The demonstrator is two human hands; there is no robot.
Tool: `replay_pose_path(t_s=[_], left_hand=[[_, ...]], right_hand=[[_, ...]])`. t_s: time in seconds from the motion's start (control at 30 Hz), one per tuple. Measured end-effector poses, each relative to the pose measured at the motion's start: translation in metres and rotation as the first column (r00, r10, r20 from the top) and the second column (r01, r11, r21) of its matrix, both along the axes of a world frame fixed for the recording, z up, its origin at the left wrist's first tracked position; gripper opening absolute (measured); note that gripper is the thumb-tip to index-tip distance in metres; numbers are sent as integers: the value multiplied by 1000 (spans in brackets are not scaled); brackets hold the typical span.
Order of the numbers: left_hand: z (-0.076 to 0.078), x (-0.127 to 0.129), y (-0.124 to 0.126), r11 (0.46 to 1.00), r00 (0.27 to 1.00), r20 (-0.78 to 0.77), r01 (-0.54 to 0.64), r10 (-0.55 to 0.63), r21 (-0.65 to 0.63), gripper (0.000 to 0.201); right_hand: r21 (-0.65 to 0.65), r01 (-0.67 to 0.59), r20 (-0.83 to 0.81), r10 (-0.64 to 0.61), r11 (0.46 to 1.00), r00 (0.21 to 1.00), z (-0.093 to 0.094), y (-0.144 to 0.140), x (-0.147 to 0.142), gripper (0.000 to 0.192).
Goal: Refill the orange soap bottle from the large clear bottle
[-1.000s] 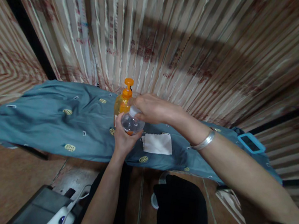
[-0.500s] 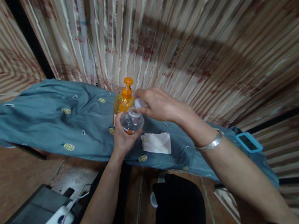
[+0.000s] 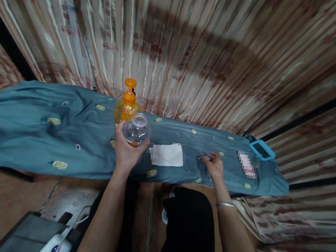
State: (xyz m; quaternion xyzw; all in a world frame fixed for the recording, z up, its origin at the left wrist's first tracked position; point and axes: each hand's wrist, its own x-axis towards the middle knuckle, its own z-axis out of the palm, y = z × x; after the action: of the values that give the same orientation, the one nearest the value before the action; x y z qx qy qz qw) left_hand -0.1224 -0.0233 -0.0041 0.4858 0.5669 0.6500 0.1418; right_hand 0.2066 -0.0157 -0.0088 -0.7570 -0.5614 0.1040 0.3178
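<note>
My left hand point(image 3: 128, 149) is wrapped round the lower body of a clear round-bellied bottle point(image 3: 137, 131). The bottle stands upright with its neck bare, and an orange patch shows low inside or through it. Just behind is a pump bottle point(image 3: 127, 104) of yellow-orange liquid with an orange pump head, partly covered by the clear bottle and my fingers. Over to the right, my right hand point(image 3: 215, 167) is low at the cloth, its fingertips pinched on a small translucent bottle cap point(image 3: 205, 157), blurred and mostly hidden.
A white cloth piece point(image 3: 168, 155) lies between my hands on the blue-green pineapple-print cover point(image 3: 32, 129). At the right end are a blue-framed device point(image 3: 262, 150) and a pixelated patch point(image 3: 247, 165). A striped curtain point(image 3: 180, 50) hangs behind; a white power bank-like object point(image 3: 52, 248) is lower left.
My right hand has left the clear bottle's mouth with the cap and moved right, down to the cloth. The left hand keeps its hold on the bottle. The view has shifted right.
</note>
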Motion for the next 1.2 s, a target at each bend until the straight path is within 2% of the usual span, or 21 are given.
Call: replay_pose_path(t_s=[0.1,0.17,0.33,0.43,0.5,0.57,0.63,0.7,0.8,0.87,1.0,1.2], left_hand=[[1,-1,0,1000,1000,13,7,-7,-3,96],[1,-1,0,1000,1000,17,8,-8,-7,96],[0,-1,1,1000,1000,3,-2,2,-1,97],[-1,0,0,1000,1000,-3,-10,10,-1,96],[-1,1,0,1000,1000,5,-5,5,-15,94],[-1,1,-1,1000,1000,18,7,-6,-21,94],[-1,1,-2,1000,1000,27,7,-6,-25,94],[-1,2,-2,1000,1000,30,4,-4,-24,94],[-1,2,-2,1000,1000,28,2,-2,-13,94],[-1,2,-2,1000,1000,28,10,-10,-10,93],[0,2,-2,1000,1000,24,17,-16,-10,93],[-1,3,-2,1000,1000,26,4,-4,-19,91]], right_hand=[[-54,67,-17,-68,996,998,-22,-5,20,20],[-87,124,-12,-126,988,992,-33,-5,25,25],[-142,166,20,-165,976,986,-45,-8,25,31],[-115,144,23,-142,983,990,-36,-10,16,34],[-53,105,4,-105,993,995,-22,-6,5,37],[21,16,-43,-15,1000,999,-3,4,-14,37],[94,-137,-112,147,986,983,21,19,-41,33],[159,-329,-188,356,931,916,46,37,-75,29],[229,-572,-278,616,787,737,80,62,-133,29],[253,-679,-314,723,689,616,97,76,-169,30],[257,-790,-357,814,556,457,118,100,-222,32],[204,-884,-385,865,421,323,129,125,-259,12]])
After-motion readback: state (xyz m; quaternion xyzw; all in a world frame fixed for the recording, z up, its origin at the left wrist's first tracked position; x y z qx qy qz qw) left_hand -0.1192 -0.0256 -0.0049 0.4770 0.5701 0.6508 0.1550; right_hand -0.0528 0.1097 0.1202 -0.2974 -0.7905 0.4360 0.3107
